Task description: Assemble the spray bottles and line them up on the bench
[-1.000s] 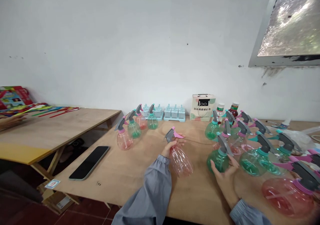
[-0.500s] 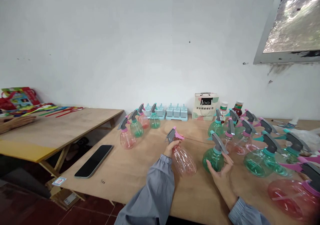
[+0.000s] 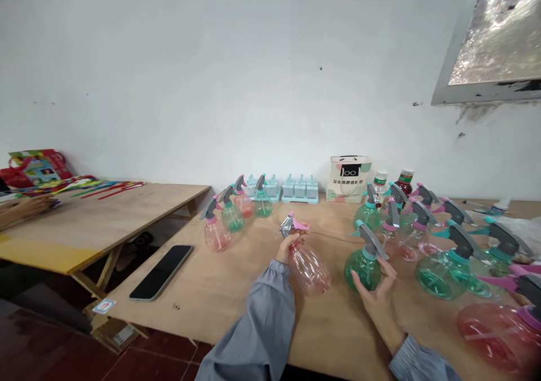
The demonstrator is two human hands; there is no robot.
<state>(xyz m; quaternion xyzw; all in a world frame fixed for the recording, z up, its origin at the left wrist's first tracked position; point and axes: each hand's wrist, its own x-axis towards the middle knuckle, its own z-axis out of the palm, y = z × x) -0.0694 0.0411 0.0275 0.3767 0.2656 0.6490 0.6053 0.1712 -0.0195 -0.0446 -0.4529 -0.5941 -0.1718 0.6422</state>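
Observation:
My left hand (image 3: 288,247) is wrapped round the neck of a pink spray bottle (image 3: 311,271), which leans with its grey and pink nozzle up and to the left. To its right, my right hand (image 3: 377,282) grips a green spray bottle (image 3: 362,268) low on its round body, thumb in front and fingers at the right side. The green bottle is upright on the table. Close by on the right are several more spray bottles, among them a green one (image 3: 439,273) and a large pink one (image 3: 492,333).
Pink and green spray bottles (image 3: 217,235) stand left of centre. Behind are light blue moulds (image 3: 300,190), a paper bag (image 3: 347,184) and capped jars (image 3: 406,182). A phone (image 3: 163,273) lies at left. Another person's hand (image 3: 31,207) is at the far-left table (image 3: 105,223).
The view has shifted slightly. My hands still hold the same two bottles, and the pink bottle's nozzle has turned a little. The other person's hand has moved slightly.

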